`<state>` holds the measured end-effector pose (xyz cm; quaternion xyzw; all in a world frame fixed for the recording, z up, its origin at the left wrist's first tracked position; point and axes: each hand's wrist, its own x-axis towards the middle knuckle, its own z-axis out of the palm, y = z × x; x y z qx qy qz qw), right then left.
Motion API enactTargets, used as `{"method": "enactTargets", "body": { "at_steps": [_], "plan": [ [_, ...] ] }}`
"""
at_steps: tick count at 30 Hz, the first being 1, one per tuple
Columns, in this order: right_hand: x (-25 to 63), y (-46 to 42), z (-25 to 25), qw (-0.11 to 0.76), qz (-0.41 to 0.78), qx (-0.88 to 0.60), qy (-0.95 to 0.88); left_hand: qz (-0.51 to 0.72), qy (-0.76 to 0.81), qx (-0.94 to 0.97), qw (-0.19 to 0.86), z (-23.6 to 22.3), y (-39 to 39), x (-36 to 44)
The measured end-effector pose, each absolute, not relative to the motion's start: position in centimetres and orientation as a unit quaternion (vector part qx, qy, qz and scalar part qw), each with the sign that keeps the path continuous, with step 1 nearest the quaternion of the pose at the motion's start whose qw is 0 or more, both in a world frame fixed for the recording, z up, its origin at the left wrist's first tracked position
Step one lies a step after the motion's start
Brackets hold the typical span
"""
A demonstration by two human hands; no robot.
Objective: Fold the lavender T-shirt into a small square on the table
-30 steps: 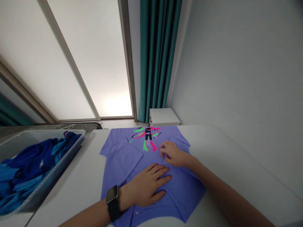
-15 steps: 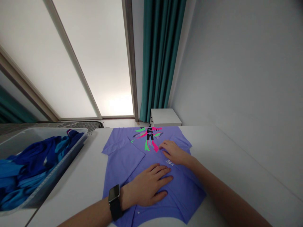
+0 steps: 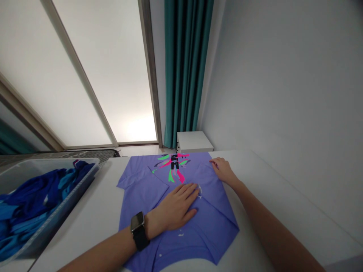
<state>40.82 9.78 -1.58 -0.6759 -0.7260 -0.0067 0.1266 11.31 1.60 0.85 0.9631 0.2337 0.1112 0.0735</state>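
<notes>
A purple T-shirt (image 3: 141, 204) lies spread on the white table, partly folded, with a pink, green and black print at its far end and a curved edge near me. My left hand (image 3: 180, 206) rests flat on its middle, fingers stretched out, partly covering a small white mark. A dark watch is on that wrist. At the shirt's far right edge is my right hand (image 3: 224, 170), its fingers curled closed on the cloth there. On the left, a short sleeve sticks out; on the right side, the sleeve no longer shows past the edge.
A pale plastic bin (image 3: 95, 164) with blue clothes (image 3: 42, 192) stands at the left on the white table (image 3: 93, 211). Beyond the table are a small white cabinet (image 3: 195, 140) and a green curtain (image 3: 187, 75). A grey wall (image 3: 278, 94) rises at the right.
My right hand has moved from the shirt's middle out to its far right edge, and the right sleeve is now turned in. My left hand has slid forward onto the white mark.
</notes>
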Motion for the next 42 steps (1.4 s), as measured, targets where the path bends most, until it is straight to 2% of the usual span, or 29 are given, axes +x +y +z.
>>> {"method": "enactTargets", "body": {
  "at_steps": [3, 9, 15, 21, 32, 37, 42],
  "plan": [
    [39.7, 10.7, -0.9, 0.072, -0.006, -0.678, -0.732, 0.101, 0.251, 0.961, 0.058, -0.4, 2.0, 12.1],
    [38.8, 12.7, -0.6, 0.017, 0.032, -0.664, -0.747, 0.113, 0.264, 0.955, 0.067, -1.9, 1.8, 12.1],
    [38.8, 13.1, -0.7, 0.007, 0.033, -0.650, -0.760, 0.123, 0.264, 0.954, 0.071, -1.9, 1.6, 11.9],
    [38.2, 12.9, -1.3, 0.047, 0.019, -0.655, -0.754, 0.130, 0.266, 0.952, 0.078, -2.1, 1.6, 12.0],
    [43.9, 10.7, -1.0, 0.215, 0.077, -0.676, -0.700, 0.105, 0.264, 0.955, 0.083, -1.7, 1.8, 12.1],
    [45.1, 8.8, -2.0, 0.245, 0.086, -0.669, -0.697, 0.109, 0.259, 0.954, 0.102, -1.5, 2.0, 12.0],
    [45.0, 8.4, -2.6, 0.245, 0.073, -0.667, -0.699, 0.166, 0.292, 0.929, 0.156, 0.5, 3.6, 12.6]
  ]
}}
